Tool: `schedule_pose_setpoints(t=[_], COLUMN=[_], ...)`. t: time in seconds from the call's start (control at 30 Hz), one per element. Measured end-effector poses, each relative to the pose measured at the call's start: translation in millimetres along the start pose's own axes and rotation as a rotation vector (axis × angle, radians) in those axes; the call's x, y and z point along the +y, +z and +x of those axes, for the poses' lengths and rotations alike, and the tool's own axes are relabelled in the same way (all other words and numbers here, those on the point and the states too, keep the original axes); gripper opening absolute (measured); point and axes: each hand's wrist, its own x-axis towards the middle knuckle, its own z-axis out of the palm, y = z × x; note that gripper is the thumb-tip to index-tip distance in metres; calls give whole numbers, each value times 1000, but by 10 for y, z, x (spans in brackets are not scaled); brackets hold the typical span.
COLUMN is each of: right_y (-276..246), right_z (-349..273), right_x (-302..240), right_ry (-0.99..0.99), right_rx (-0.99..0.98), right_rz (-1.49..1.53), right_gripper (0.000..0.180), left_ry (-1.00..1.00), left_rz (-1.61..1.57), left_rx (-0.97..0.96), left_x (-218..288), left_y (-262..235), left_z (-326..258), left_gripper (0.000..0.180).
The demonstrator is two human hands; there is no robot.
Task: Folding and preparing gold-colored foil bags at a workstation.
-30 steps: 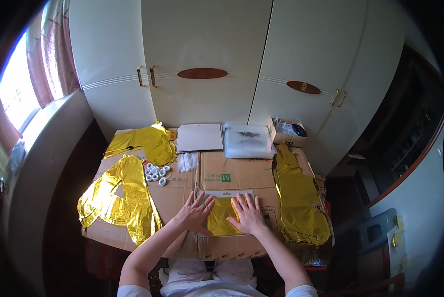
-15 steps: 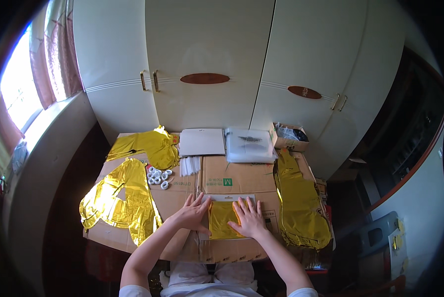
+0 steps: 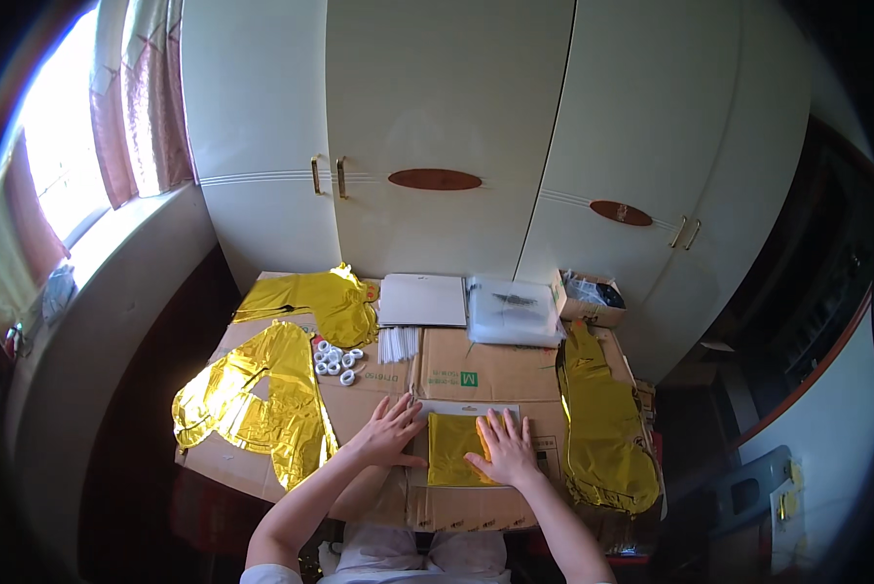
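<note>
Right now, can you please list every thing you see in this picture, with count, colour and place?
folded foil piece: one, gold, between both hands
white sheet: one, under the folded foil piece
cardboard surface: one, brown, covers the worktop
foil balloons: gold, three heaps; left, back left, right
tape rolls: several, white, left of centre
white straws: one bundle, centre back
white board: one, back
clear bags: one stack, back
small box: one, back right
cupboard: white, behind
left hand: flat
right hand: flat
</note>
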Motion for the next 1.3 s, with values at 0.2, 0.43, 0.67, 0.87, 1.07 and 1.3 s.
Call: schedule_pose_setpoints(t=[0.2, 0.43, 0.67, 0.87, 1.07, 1.3], right_y=[-40, -352, -405, -407, -741, -1387], right_z=[61, 343, 536, 613, 603, 379], right_x=[24, 122, 240, 305, 477, 189], right_ry=[11, -21, -57, -110, -105, -193], right_rx=[29, -79, -150, -150, -190, 419], right_rz=[114, 90, 108, 272, 600, 351], right_gripper=[80, 69, 66, 54, 31, 8], left_ry=[-114, -336, -517, -447, -355, 41], left_rz=[-241, -351, -416, -762, -985, -421], left_rx=[152, 129, -48, 34, 193, 532], left_x=[-97, 3, 38, 7, 36, 137], left_y=[122, 162, 43, 88, -315, -967], left_z=[-10, 303, 668, 704, 632, 575], left_gripper=[58, 57, 50, 34, 23, 19])
